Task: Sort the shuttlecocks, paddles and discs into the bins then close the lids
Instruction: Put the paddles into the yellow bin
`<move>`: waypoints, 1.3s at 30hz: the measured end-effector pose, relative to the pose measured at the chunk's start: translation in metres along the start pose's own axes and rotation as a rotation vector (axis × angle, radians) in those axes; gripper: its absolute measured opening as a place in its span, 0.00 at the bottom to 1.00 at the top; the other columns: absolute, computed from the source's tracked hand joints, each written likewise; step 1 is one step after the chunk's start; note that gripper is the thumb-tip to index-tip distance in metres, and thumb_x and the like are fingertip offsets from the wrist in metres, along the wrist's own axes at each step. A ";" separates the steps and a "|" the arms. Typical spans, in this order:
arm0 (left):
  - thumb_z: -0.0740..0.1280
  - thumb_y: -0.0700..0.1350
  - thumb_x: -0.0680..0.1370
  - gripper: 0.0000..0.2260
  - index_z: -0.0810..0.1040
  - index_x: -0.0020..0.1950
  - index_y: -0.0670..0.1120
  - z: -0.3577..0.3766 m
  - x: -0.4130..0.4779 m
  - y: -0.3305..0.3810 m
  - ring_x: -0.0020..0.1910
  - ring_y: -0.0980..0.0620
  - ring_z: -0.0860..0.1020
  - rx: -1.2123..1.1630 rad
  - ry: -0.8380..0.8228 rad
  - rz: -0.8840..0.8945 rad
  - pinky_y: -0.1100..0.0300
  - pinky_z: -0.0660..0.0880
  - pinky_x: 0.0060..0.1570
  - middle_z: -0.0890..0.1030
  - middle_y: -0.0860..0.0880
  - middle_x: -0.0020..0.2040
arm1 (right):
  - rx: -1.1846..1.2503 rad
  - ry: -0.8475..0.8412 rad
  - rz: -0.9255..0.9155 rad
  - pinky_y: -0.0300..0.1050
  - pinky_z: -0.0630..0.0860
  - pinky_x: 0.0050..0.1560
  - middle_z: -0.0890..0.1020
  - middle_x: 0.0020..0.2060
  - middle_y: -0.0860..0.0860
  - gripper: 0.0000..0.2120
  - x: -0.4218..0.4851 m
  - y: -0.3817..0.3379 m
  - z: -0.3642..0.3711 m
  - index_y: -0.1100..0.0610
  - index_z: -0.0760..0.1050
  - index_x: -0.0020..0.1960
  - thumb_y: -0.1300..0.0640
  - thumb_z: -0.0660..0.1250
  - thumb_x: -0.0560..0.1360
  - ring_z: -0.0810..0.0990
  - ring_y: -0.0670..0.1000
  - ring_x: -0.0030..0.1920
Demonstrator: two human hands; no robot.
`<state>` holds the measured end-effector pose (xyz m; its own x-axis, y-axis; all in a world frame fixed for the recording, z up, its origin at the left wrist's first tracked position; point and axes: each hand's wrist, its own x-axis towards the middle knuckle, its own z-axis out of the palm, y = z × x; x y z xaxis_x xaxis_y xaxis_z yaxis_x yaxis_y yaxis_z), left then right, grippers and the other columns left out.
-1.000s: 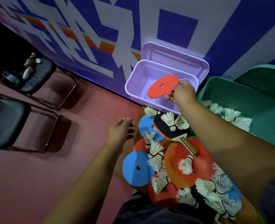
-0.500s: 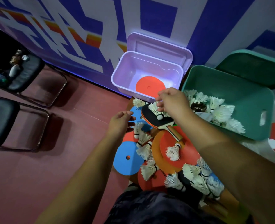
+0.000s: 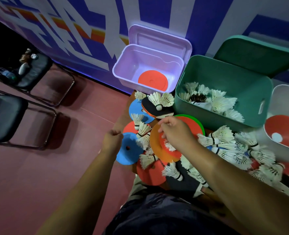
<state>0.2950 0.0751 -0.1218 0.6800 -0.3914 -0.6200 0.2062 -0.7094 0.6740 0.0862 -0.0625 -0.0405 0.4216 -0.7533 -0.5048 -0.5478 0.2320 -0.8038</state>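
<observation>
Head view: the right hand (image 3: 176, 133) is down on the pile, fingers curled over the stacked red and orange discs (image 3: 155, 145), with a shuttlecock (image 3: 170, 146) just under the palm. I cannot tell which of these it pinches, if any. The left hand (image 3: 112, 139) hovers at the bench (image 3: 122, 118) edge beside a blue disc (image 3: 128, 153), its fingers loosely curled and holding nothing.

As for progress, the sorting looks begun but far from done. The lilac bin (image 3: 120, 73) holds a single red disc (image 3: 153, 81). The green bin (image 3: 225, 78) has a layer of shuttlecocks (image 3: 213, 100) along its near side. The white bin (image 3: 284, 102) at the right edge shows one red round thing (image 3: 286, 131) with a white spot; paddle or disc, I cannot tell.

A good deal is left on the bench: a second blue disc (image 3: 137, 107), a green disc (image 3: 198, 122) under the stack, a red disc (image 3: 148, 173) nearer the person, a dark paddle (image 3: 157, 109) with a shuttlecock lying on it, another dark paddle (image 3: 182, 184) lower down, and a thick scatter of loose shuttlecocks (image 3: 221, 138) on the right.

The lilac lid (image 3: 157, 41) and the green lid (image 3: 255, 56) both stand open against the wall, so closing is not yet done. The white bin's lid is not in view.
</observation>
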 end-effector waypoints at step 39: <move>0.67 0.43 0.83 0.06 0.79 0.58 0.44 0.034 -0.058 0.017 0.46 0.50 0.85 0.054 -0.261 0.094 0.52 0.81 0.47 0.85 0.44 0.55 | -0.521 0.056 0.135 0.45 0.61 0.29 0.74 0.33 0.52 0.15 0.060 0.040 -0.012 0.58 0.74 0.46 0.46 0.67 0.81 0.74 0.56 0.32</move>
<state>0.2353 0.0655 -0.0880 0.4890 -0.5894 -0.6430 0.1081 -0.6906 0.7152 0.0809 -0.1057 -0.0984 0.2914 -0.7728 -0.5638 -0.8861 0.0040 -0.4635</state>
